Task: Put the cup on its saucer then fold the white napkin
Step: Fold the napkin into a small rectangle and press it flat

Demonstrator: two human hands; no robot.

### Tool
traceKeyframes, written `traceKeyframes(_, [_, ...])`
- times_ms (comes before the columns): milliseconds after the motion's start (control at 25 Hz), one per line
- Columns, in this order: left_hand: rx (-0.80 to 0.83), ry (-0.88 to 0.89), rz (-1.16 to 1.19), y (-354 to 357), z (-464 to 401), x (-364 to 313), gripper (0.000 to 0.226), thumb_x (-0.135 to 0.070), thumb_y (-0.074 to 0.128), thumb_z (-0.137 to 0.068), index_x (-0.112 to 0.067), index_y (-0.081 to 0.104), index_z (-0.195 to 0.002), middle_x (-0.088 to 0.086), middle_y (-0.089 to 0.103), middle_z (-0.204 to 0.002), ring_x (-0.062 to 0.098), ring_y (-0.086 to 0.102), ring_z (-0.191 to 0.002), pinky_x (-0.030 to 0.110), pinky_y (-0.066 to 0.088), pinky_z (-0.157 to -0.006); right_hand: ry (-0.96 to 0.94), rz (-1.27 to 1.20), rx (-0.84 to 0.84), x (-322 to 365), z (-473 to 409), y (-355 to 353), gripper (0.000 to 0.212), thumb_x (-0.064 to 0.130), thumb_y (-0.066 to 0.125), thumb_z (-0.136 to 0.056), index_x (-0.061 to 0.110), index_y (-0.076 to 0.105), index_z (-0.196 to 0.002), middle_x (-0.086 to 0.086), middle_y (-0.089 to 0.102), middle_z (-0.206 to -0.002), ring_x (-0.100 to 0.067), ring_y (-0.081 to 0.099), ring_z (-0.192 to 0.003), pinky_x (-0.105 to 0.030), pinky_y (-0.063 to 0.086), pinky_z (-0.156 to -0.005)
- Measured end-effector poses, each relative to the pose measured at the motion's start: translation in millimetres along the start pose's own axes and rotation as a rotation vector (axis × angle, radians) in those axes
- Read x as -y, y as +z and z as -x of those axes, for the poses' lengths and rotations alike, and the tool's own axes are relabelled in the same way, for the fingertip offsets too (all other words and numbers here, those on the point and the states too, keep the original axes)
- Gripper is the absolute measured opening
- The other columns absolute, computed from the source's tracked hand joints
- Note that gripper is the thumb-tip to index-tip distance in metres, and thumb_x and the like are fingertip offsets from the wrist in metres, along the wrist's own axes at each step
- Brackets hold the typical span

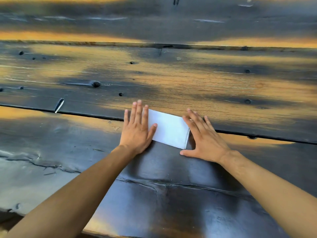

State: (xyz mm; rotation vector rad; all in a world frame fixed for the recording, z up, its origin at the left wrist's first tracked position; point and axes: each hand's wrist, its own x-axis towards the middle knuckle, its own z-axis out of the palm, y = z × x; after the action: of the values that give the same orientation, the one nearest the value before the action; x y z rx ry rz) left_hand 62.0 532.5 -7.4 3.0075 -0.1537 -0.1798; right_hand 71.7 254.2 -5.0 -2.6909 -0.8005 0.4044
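- On the dark plank table (223, 86), just in front of the person, lies the white napkin (169, 128), already folded down to a small oblong with stacked layers showing at its right-hand end.
- Left hand (137, 129): flat, fingers straight and together, pressing the napkin's left end to the wood; it curls round nothing.
- Napkin itself: by its look, thin, soft and very light. It should crease easily but may slide on the polished wood or spring open if both palms lift at once. The best hold is judged to be a pinch at a corner of the layered right edge, with one palm kept on as an anchor.
- A gap between planks (103, 115) runs under the napkin's far side; a loose corner could catch there.
- Right hand (204, 140): also flat and spread, fingers straight, resting on the table against the napkin's right edge, gripping nothing.
- Room to move: bare wood lies wide to both sides and beyond; the near table edge is well clear of the napkin.
- Neither cup nor saucer shows, so that step cannot be judged.
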Motion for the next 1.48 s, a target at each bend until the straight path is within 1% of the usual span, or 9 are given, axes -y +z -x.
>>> traceKeyframes(160, [-0.160, 0.576, 0.128, 10.4, 37.1, -57.6, 0.043, -0.029, 0.049, -0.100, 0.000, 0.060, -0.129, 0.017, 0.062, -0.124, 0.037, 0.056, -0.116, 0.048, 0.042, -0.107, -0.386, 0.038, -0.160, -13.2, -1.9, -12.4, 0.042, 0.041, 0.074, -0.082, 0.023, 0.067, -0.120, -0.006, 0.053, -0.144, -0.028, 0.040, -0.143, -0.051, 0.023, -0.124])
traceKeyframes(240, [-0.165, 0.632, 0.131, 17.1, 48.8, -77.1, 0.033, -0.027, 0.053, -0.098, -0.004, 0.066, -0.116, 0.011, 0.064, -0.105, 0.032, 0.059, -0.096, 0.044, 0.049, -0.091, -0.461, 0.076, -0.149, -12.3, -2.5, -12.5, 0.027, 0.033, 0.075, -0.082, 0.019, 0.073, -0.105, -0.004, 0.066, -0.118, -0.025, 0.058, -0.124, -0.047, 0.031, -0.121])
traceKeyframes(360, [-0.175, 0.489, 0.141, 24.1, 55.4, -91.8, 0.029, -0.027, 0.059, -0.093, -0.007, 0.068, -0.111, 0.007, 0.066, -0.101, 0.030, 0.061, -0.094, 0.041, 0.050, -0.087, -0.524, 0.124, -0.177, -9.3, -4.2, -10.8, 0.019, 0.026, 0.077, -0.080, 0.016, 0.077, -0.096, 0.000, 0.071, -0.100, -0.021, 0.068, -0.103, -0.044, 0.043, -0.113])
traceKeyframes(640, [-0.177, 0.226, 0.501, 22.3, 65.2, -91.9, 0.027, -0.011, 0.070, -0.085, -0.006, 0.060, -0.110, 0.009, 0.063, -0.103, 0.023, 0.055, -0.095, 0.033, 0.046, -0.087, -0.472, 0.006, -0.342, 14.5, -2.2, -10.8, 0.009, 0.018, 0.079, -0.077, 0.009, 0.076, -0.077, -0.002, 0.069, -0.073, -0.023, 0.068, -0.070, -0.044, 0.055, -0.097])
traceKeyframes(800, [-0.220, 0.088, 0.652, 20.8, 80.4, -83.1, 0.029, -0.003, 0.073, -0.083, -0.010, 0.059, -0.107, 0.007, 0.063, -0.097, 0.014, 0.053, -0.092, 0.026, 0.045, -0.081, -0.395, -0.140, -0.308, 29.9, 10.0, 3.6, 0.023, 0.029, 0.080, -0.082, 0.008, 0.076, -0.092, -0.004, 0.070, -0.082, -0.024, 0.066, -0.074, -0.037, 0.057, -0.076])
traceKeyframes(920, [-0.275, 0.134, 0.598, 18.3, 89.9, -69.4, 0.020, -0.001, 0.072, -0.085, -0.005, 0.070, -0.105, 0.006, 0.067, -0.098, 0.015, 0.059, -0.096, 0.023, 0.049, -0.085, -0.401, -0.058, -0.138, 21.4, 13.0, 5.7, 0.042, 0.043, 0.079, -0.081, 0.014, 0.072, -0.111, -0.003, 0.068, -0.105, -0.023, 0.064, -0.101, -0.033, 0.047, -0.098])
traceKeyframes(1200, [-0.319, 0.258, 0.563, 11.4, 105.4, -39.2, 0.012, -0.011, 0.059, -0.096, -0.002, 0.064, -0.102, 0.013, 0.064, -0.117, 0.027, 0.058, -0.121, 0.036, 0.047, -0.104, -0.566, -0.037, -0.210, 13.7, 7.6, 5.0, 0.021, 0.017, 0.079, -0.081, 0.011, 0.074, -0.101, -0.006, 0.071, -0.122, -0.026, 0.062, -0.126, -0.045, 0.044, -0.113])
traceKeyframes(1320, [-0.270, 0.279, 0.543, 15.2, 111.1, -31.1, 0.020, -0.015, 0.055, -0.098, 0.000, 0.065, -0.108, 0.011, 0.067, -0.118, 0.026, 0.059, -0.120, 0.037, 0.045, -0.108, -0.623, -0.071, -0.200, 16.6, 4.8, 2.8, 0.026, 0.012, 0.086, -0.074, 0.004, 0.075, -0.097, -0.011, 0.073, -0.118, -0.030, 0.065, -0.121, -0.053, 0.046, -0.109])
traceKeyframes(1480, [-0.228, 0.141, 0.627, 15.1, 117.2, -26.3, 0.025, -0.022, 0.052, -0.099, -0.009, 0.063, -0.118, 0.006, 0.068, -0.117, 0.019, 0.057, -0.115, 0.022, 0.040, -0.107, -0.609, -0.027, -0.202, 23.0, 5.2, 2.1, 0.032, 0.015, 0.084, -0.074, 0.004, 0.074, -0.102, -0.010, 0.076, -0.103, -0.027, 0.075, -0.092, -0.044, 0.058, -0.095])
